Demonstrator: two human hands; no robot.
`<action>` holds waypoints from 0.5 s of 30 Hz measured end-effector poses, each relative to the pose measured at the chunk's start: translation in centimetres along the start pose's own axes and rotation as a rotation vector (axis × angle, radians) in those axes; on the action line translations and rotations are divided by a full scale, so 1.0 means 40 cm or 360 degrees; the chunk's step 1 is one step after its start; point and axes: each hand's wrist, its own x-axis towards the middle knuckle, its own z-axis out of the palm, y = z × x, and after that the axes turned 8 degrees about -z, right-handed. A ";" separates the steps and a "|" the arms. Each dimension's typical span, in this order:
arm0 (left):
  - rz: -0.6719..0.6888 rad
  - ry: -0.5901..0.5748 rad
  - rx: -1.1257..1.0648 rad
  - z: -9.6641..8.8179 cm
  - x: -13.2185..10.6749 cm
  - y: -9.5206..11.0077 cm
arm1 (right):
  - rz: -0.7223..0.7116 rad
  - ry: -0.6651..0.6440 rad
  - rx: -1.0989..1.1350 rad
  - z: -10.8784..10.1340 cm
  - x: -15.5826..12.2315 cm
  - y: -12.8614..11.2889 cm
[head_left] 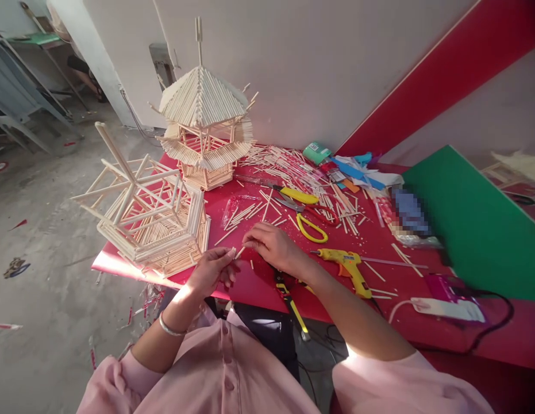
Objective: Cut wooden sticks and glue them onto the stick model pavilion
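Near the front edge of the red table, my left hand [211, 271] pinches a short wooden stick [239, 253]. The fingers of my right hand [270, 246] are closed at the stick's other end. Just left of my hands stands an unfinished stick frame [140, 241] with a hexagonal base and slanting beams on top. Behind it rises a roofed pagoda model [202, 109] of the same pale sticks. A yellow hot glue gun [347, 267] lies right of my right hand, and a black-and-yellow tool [291, 302] lies partly beneath my right wrist.
Yellow-handled scissors [308, 221] and a yellow-handled tool [297, 194] lie beyond my hands. Loose sticks [288, 164] and packaging are heaped at the back. A green board [478, 224] leans at the right, near a white power strip [448, 309] with cables.
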 end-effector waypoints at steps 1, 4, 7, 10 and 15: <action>-0.0008 -0.0007 -0.0019 0.000 -0.001 0.002 | 0.0010 0.0017 0.0029 0.002 0.000 0.003; -0.0034 -0.0017 -0.0047 0.003 -0.006 0.010 | 0.0040 0.0054 0.0072 0.007 -0.001 0.006; -0.0061 -0.0014 -0.0039 0.008 -0.009 0.017 | 0.0066 0.0084 0.0111 0.014 -0.002 0.008; -0.0088 -0.0015 -0.0047 0.009 -0.011 0.021 | 0.0081 0.0110 0.0163 0.020 -0.002 0.010; -0.0097 -0.0031 -0.0074 0.006 -0.012 0.022 | 0.0095 0.0133 0.0224 0.026 0.002 0.012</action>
